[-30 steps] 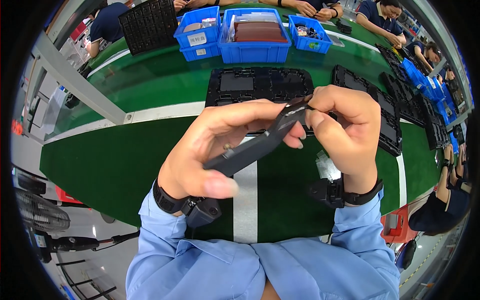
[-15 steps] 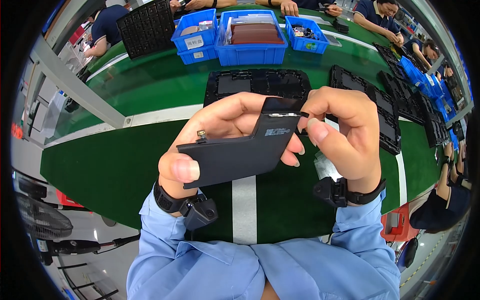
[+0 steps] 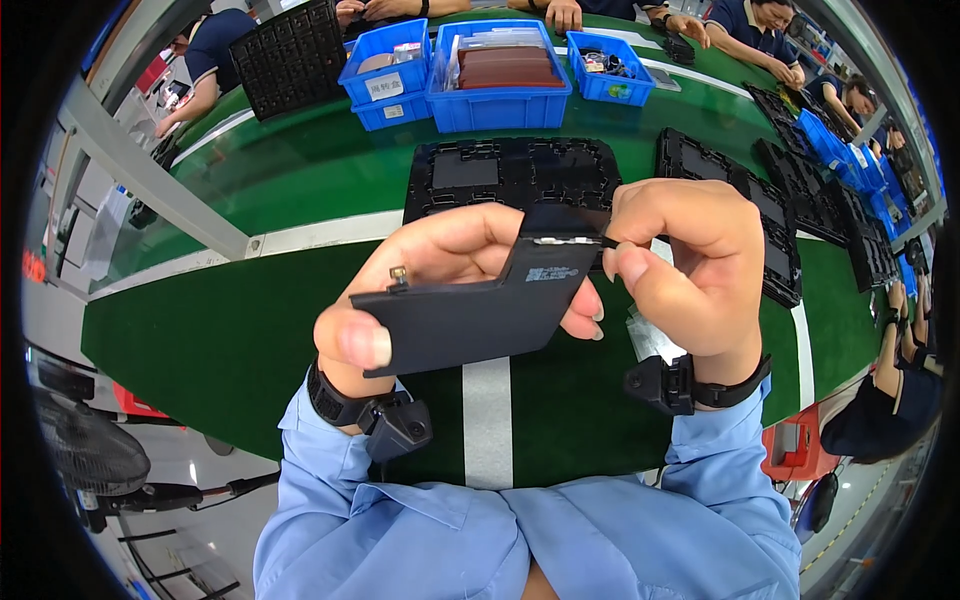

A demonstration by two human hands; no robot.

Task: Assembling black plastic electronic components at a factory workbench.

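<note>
My left hand (image 3: 430, 245) is closed around an L-shaped black battery (image 3: 460, 325), its thumb on the near left corner and its fingers behind. A small gold-coloured connector (image 3: 399, 277) sticks up from the battery's far left edge. Along the upper right edge runs a thin silvery strip (image 3: 563, 240), and a dark glossy film (image 3: 565, 220) stands beyond it. Thumb and forefinger of my right hand (image 3: 695, 265) pinch a narrow black tab (image 3: 609, 243) at the battery's right end. The battery is held tilted above the green table.
Black moulded trays (image 3: 425, 180) lie beyond my hands, with more trays (image 3: 780, 250) at the right. Farther back stand blue bins (image 3: 500, 112). A clear plastic piece (image 3: 650, 335) lies under my right wrist. A grey metal post (image 3: 150, 175) rises at left. Several co-workers sit around the table.
My right thumb and forefinger have come together on the black tab. The battery and my left hand have shifted slightly down and left.
</note>
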